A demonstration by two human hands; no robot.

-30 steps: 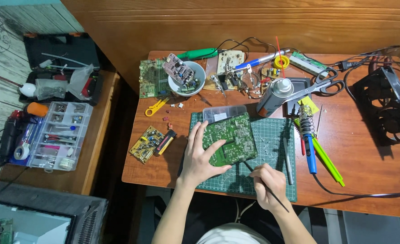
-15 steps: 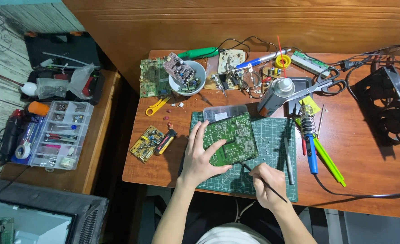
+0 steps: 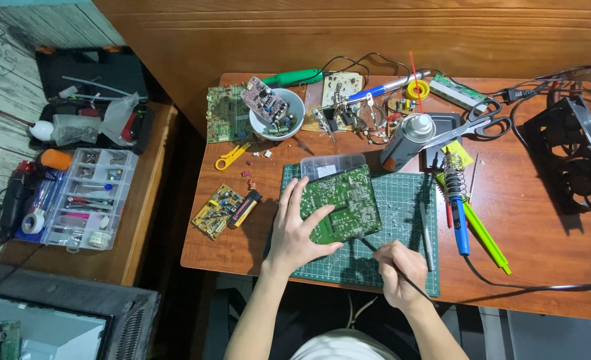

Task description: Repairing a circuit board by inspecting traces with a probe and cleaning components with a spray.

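On the green cutting mat (image 3: 402, 200) of the bench, the left hand (image 3: 295, 230), fingers spread flat, steadies the green circuit board (image 3: 341, 203), seemingly light, stiff and fragile, best held by its edges, while the right hand (image 3: 399, 267) pinches a thin dark tool (image 3: 375, 250) at its lower edge.

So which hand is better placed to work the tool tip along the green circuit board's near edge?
Right. The right hand already holds the thin tool, tip at the board's near edge; the left hand is spread on the green circuit board, steadying it.
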